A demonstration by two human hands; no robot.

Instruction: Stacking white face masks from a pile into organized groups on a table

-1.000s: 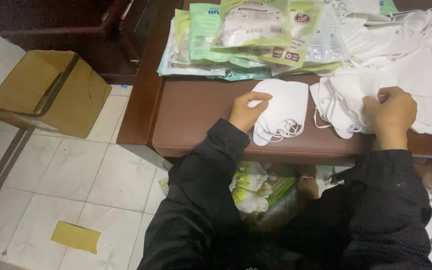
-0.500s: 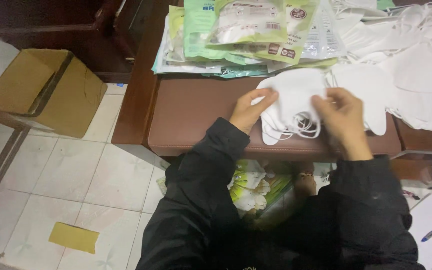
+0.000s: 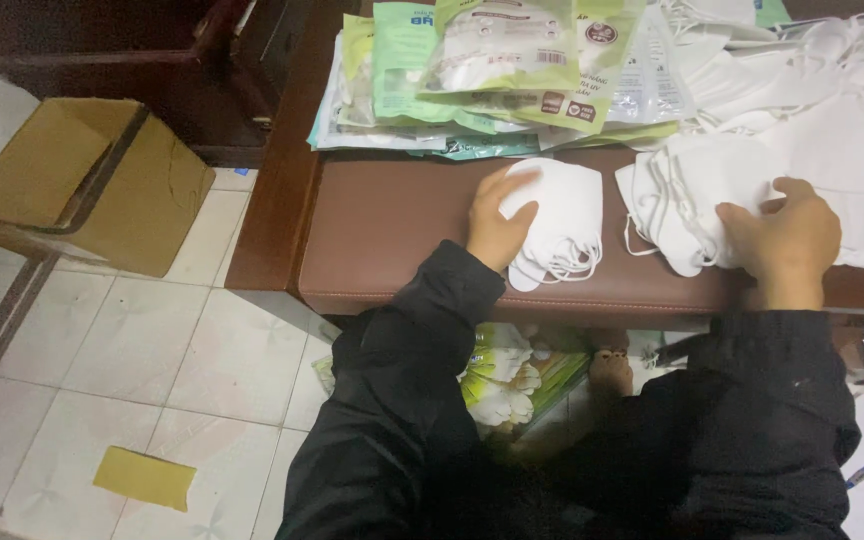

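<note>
Your right hand [image 3: 782, 240] has left the small stack it shared with the left half a second ago and now sits well to the right, fingers curled down onto the larger pile of white masks [image 3: 692, 205], pressing on its near edge; whether it grips one mask or only rests there, you cannot tell from this view. Your left hand [image 3: 497, 225] stays where it was, laid flat with fingers spread against the left edge of the small stack of white masks [image 3: 557, 225], holding it down rather than pinching it. That small stack lies on the brown padded counter [image 3: 392, 240], near its front edge, with its ear loops trailing toward you, and it sits apart from the larger pile, with bare counter between them. Behind both, at the far side of the counter, lies a heap of green and clear mask packets [image 3: 492, 70], and to the right of those a loose spread of more white masks [image 3: 832, 90]. Off to your left on the tiled floor [image 3: 132, 350] stands an open cardboard box [image 3: 92, 185], and a flat yellow piece of cardboard [image 3: 144, 478] lies nearer you. More packets [image 3: 512, 375] show under the counter by your knees.
</note>
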